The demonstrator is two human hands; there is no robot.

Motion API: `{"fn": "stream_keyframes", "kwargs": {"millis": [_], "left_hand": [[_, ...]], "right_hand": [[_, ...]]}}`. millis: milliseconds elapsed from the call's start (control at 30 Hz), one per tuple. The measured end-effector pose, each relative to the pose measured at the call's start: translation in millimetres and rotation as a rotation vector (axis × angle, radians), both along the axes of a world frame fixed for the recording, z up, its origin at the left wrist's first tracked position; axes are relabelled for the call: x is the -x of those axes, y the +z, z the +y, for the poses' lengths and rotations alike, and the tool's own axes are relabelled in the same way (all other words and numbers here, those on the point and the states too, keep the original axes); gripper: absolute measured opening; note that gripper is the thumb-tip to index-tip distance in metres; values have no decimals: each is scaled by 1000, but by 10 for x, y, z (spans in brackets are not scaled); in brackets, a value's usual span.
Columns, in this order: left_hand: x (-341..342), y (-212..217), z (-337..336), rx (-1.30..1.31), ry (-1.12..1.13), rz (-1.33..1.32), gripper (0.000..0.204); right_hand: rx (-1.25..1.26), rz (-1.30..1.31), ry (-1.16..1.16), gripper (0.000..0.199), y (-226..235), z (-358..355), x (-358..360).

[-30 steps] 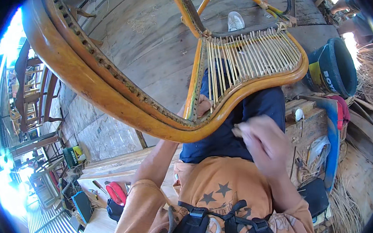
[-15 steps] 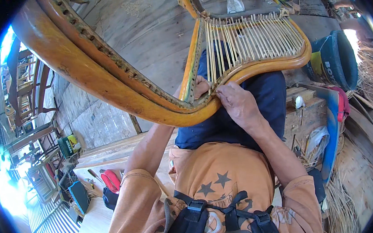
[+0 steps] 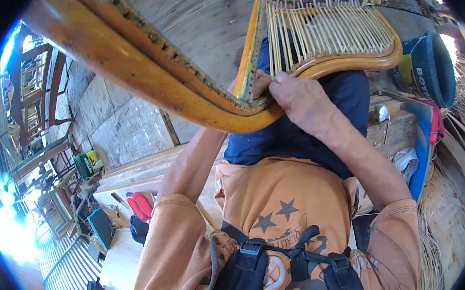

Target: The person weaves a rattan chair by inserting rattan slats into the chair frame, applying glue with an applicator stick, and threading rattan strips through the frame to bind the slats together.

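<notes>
A curved, varnished wooden chair frame point(image 3: 186, 101) lies across my thighs, its edges lined with small holes. Pale cane strands point(image 3: 332, 30) run side by side across its seat opening. My left hand point(image 3: 261, 82) reaches under the frame into the seat corner; its curled fingers pinch at a cane strand and are partly hidden by the side rail. Against it, from the front rail side, my right hand point(image 3: 300, 98) is closed, thumb and forefinger pressed together at the lower end of the same strand. The strand's very tip is covered by my fingers.
A dark green bucket point(image 3: 427, 72) stands to the right of the frame. Near it are a wooden bench block point(image 3: 396, 128) and a blue board point(image 3: 425, 137). A red and black pouch point(image 3: 140, 206) lies at left. Stacked chair frames point(image 3: 40, 99) stand further left.
The chair frame sits slightly higher and further right in view, as the view has shifted. My right hand has turned, with its back more upward; both hands stay at the same seat corner.
</notes>
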State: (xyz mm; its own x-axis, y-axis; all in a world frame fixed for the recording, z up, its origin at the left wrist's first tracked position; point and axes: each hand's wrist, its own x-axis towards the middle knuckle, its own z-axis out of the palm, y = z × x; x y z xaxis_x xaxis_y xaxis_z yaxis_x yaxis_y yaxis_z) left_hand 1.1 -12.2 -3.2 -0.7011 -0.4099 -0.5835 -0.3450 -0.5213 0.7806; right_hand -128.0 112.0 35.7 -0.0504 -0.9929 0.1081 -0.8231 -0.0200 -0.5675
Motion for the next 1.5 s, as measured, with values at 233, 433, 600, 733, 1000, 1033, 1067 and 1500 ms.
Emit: {"fn": "stream_keyframes", "kwargs": {"millis": [233,433,600,733,1000,1033,1067,1500], "left_hand": [[-36,-23,68,17,38,-141,22],[-9,-129,-10,125,-102,-139,23],[-26,-192,7,200,-122,-182,23],[-105,-281,82,444,-187,-31,24],[-540,-334,147,-370,338,144,16],[-550,-378,152,-372,330,148,16],[-505,-404,170,-357,363,174,18],[-779,-820,-47,-490,330,253,36]], "right_hand": [[78,15,-67,8,-121,3,-61],[16,-52,-115,10,-175,27,-11],[268,-366,-403,23,-255,449,292],[124,-658,-945,27,-295,1324,655],[102,-924,-1431,22,-925,2497,494],[73,-944,-1439,21,-968,2530,454],[82,-935,-1449,21,-957,2520,423],[31,-599,-1324,16,-940,2039,233]]}}
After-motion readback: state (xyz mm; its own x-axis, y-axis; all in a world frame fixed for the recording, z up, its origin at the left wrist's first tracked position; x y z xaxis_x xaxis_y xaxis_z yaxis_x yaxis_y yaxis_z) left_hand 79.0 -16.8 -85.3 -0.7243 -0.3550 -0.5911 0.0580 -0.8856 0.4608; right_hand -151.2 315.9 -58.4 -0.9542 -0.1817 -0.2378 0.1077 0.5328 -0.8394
